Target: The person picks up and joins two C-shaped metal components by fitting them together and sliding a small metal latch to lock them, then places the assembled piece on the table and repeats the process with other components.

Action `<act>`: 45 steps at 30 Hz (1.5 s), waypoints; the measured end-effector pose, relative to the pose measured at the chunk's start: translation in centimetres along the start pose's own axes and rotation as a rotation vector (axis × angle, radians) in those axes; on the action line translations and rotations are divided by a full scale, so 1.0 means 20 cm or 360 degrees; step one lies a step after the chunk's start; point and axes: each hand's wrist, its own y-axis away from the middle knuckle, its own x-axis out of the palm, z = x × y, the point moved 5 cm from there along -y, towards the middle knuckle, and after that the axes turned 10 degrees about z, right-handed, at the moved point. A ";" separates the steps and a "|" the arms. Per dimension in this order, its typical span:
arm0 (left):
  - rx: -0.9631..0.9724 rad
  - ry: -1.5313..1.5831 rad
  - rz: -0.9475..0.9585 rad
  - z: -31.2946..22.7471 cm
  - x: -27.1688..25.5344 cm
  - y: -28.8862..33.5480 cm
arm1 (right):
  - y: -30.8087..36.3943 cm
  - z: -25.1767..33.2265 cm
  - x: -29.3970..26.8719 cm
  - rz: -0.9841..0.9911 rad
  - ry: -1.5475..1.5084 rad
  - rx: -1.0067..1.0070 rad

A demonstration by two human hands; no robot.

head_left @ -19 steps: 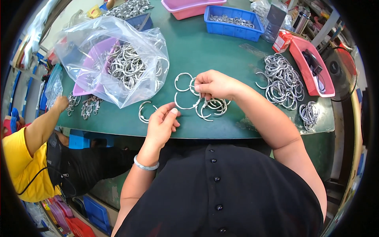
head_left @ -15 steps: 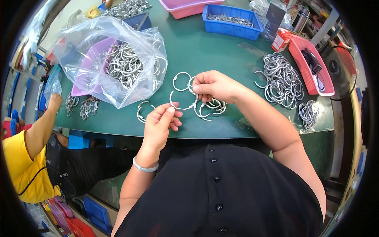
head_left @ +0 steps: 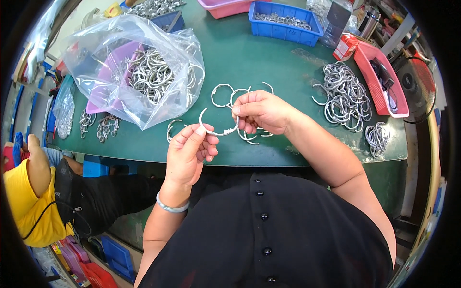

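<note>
An open, C-shaped silvery metal ring (head_left: 222, 134) is held between my two hands, just above the near edge of the table. My left hand (head_left: 186, 151) pinches it at the left side between thumb and fingers. On its right side my right hand (head_left: 261, 111) grips it, and the fingertips hide part of the metal. Beyond the hands a round ring (head_left: 212, 97) lies on the green table. Further loose rings (head_left: 248, 139) lie beneath my right hand, partly covered by it. Another open ring (head_left: 169, 130) rests left of my left hand.
A clear plastic bag (head_left: 158, 113) full of rings sits in a purple basin (head_left: 102, 98) at left. At right lie a ring pile (head_left: 345, 96), a smaller bundle (head_left: 377, 139) and a pink basket (head_left: 398, 113). A blue bin (head_left: 283, 34) stands far back. A co-worker in yellow (head_left: 29, 211) is at left.
My hands and the held ring have shifted slightly left, and its open end is turned more upward. More loose rings show behind my right hand. The co-worker's arm has drawn back from the table.
</note>
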 end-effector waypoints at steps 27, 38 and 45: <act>-0.0027 0.0066 0.0089 0.06 -0.04 -0.01 | 0.08 0.08 0.12 0.0030 0.0087 -0.0179; -0.0037 0.0241 0.0211 0.09 -0.03 -0.01 | 0.10 0.13 0.27 0.0120 0.0253 -0.0276; -0.0038 0.0290 0.0234 0.09 -0.02 0.00 | 0.10 0.14 0.30 0.0148 0.0288 -0.0305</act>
